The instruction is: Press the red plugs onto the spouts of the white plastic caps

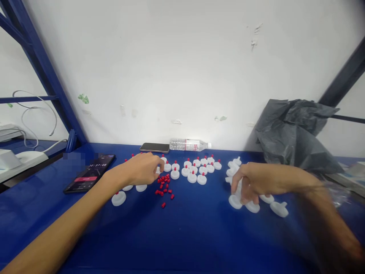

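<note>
My left hand (146,168) is closed, its fingers curled down beside a pile of small red caps (164,179). Whatever its fingertips hold is hidden. My right hand (253,182), slightly blurred, reaches down among loose white round lids with spouts (278,209). Its thumb and fingers close around the spout of one white lid (235,201), though the contact is partly hidden. Mid-table stands a group of white lids with red tips (202,179). More white lids (119,198) lie near my left wrist, some partly covered by it.
A phone showing a timer (91,173) lies on the left of the blue table (182,236). Against the wall lie another phone (154,147) and a clear plastic bottle (189,145). A grey plastic bag (296,129) bulges at the back right. Blue frame posts (48,72) flank the table.
</note>
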The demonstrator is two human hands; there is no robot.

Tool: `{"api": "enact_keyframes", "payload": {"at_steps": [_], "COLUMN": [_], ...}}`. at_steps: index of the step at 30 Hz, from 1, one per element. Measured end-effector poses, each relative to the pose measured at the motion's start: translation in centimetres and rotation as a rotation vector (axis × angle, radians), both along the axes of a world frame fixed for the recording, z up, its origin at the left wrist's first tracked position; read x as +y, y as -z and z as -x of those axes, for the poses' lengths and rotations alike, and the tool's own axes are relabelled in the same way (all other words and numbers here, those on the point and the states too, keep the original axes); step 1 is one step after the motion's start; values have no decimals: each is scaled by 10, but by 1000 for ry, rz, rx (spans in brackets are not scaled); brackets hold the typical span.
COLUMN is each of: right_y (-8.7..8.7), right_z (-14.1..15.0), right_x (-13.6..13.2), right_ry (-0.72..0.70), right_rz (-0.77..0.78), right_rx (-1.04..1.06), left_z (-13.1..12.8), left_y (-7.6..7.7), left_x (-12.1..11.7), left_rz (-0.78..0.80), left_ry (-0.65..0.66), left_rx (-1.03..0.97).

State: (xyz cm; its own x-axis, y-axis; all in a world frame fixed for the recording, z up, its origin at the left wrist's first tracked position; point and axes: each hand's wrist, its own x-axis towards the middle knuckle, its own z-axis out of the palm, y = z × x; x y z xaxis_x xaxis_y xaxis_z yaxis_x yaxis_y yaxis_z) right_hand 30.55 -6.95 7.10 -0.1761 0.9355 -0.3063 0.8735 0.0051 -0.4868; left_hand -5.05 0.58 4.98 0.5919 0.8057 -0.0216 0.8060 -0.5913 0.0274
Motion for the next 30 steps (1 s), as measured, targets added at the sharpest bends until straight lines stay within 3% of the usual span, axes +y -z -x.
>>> {"api": "enact_keyframes", "payload": {"at_steps": [3,9,14,17,22,27,30], "right_y": [8,14,13,10,12,26,37], "right_z": [10,45,60,63,72,82,83], "right_x": [6,10,11,11,9,12,17], "right_ry": [-115,-367,-519,-501,-387,-290,-325], "right_rz": [178,31,-154,-337,-396,-702,-805], "right_rx": [137,191,214,261,335,100,-4], "left_z": [2,6,4,-3,-16,-27,-31], "left_y": [7,21,22,18,17,26,31], "left_x": [0,6,9,6,-3,-9,-11], "left_rz": [-4,-89,-128,-224,-361,-501,-595], "left_ry": [-1,92,115,145,267,401,469], "left_rx": [22,-50,-131,-198,-310,-428,-424]}}
